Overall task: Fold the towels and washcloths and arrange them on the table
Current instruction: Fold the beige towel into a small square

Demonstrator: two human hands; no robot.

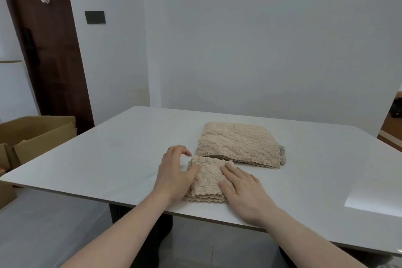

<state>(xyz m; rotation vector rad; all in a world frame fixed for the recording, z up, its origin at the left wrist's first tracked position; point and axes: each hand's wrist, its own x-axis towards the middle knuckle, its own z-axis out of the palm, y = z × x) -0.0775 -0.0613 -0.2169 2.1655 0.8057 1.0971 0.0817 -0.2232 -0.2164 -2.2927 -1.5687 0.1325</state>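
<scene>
Brown cardboard boxes (37,135) stand on the floor at far left, off the white table (108,159). On the table's near side the left hand (174,172) sits at the left edge of the small folded beige washcloth (206,180), thumb laid on the cloth and fingers loosely arched over the far corner, apparently clasping nothing. The right hand (243,189) lies flat, fingers straight, pressing the cloth's right half. Just behind sits the larger folded beige towel (237,143), with a grey layer (282,154) peeking out at its right edge. To finish well, I judge both hands should smooth outward, square the stacked edges, and line the washcloth up with the towel.
</scene>
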